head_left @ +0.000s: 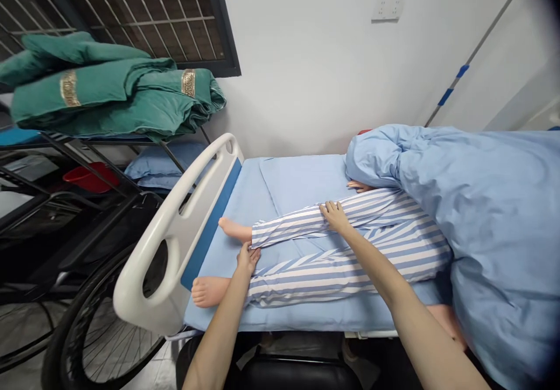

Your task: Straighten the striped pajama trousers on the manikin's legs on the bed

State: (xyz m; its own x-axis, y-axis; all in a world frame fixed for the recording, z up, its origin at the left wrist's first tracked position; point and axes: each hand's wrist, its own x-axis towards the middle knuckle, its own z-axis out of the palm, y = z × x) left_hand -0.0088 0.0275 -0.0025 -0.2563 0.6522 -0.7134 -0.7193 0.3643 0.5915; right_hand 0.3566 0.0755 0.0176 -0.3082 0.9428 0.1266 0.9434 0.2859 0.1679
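Note:
Two legs in blue-and-white striped trousers [306,279] lie stretched on the bed, with bare feet towards the footboard. My left hand [248,257] is at the ankle of the far leg, by the trouser cuff, its fingers apart and palm partly turned up. Whether it bears any of the leg's weight I cannot tell. On the knee area of the same leg rests my right hand [335,215], fingers spread over the striped cloth. The far foot [234,228] is turned sideways; the near foot [210,292] shows its toes.
A light blue quilt [494,203] covers the upper body, with a hand [359,186] showing at its edge. The white footboard [131,273] bounds the bed's left end. Beyond it are a wheelchair wheel [87,320], a rack with green folded cloth [114,92] and a red basin [91,177].

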